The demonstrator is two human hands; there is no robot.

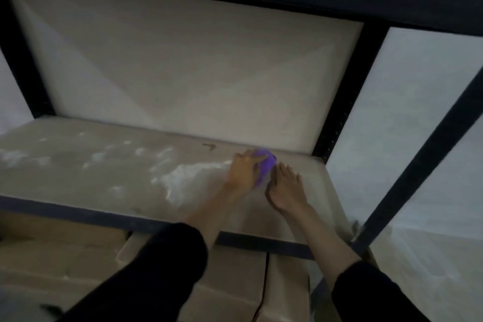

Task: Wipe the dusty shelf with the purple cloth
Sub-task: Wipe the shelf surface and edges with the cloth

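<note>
**Shelf** (78, 178): tan board in a dark metal frame (342, 91), spanning the view from 9 o'clock to 3 o'clock. Cardboard boxes (235, 282) sit below it at 6 o'clock.

**Dust** (183, 178): white streaks and clumps lie from the 9 o'clock end in towards centre. The thickest ridge ends just beside the left hand, on its 9 o'clock side. The board at the 3 o'clock end, around both hands, shows plain tan.

**Right hand** (286, 185): at 4 o'clock from centre. It lies flat on the board with its grip spread and holding nothing, and reads as a brace.

**Left hand** (243, 170): at 5 o'clock, close to centre. Its grip is curled over the purple cloth (265, 163) and presses it to the board. Blur hides the finger detail.

**Purple cloth**: bunched, near the shelf's back edge, showing between the two hands.

**Progress (judgement)**: early. The right end looks wiped. The ridge and everything towards 9 o'clock, most of the board, are still to do.
</note>
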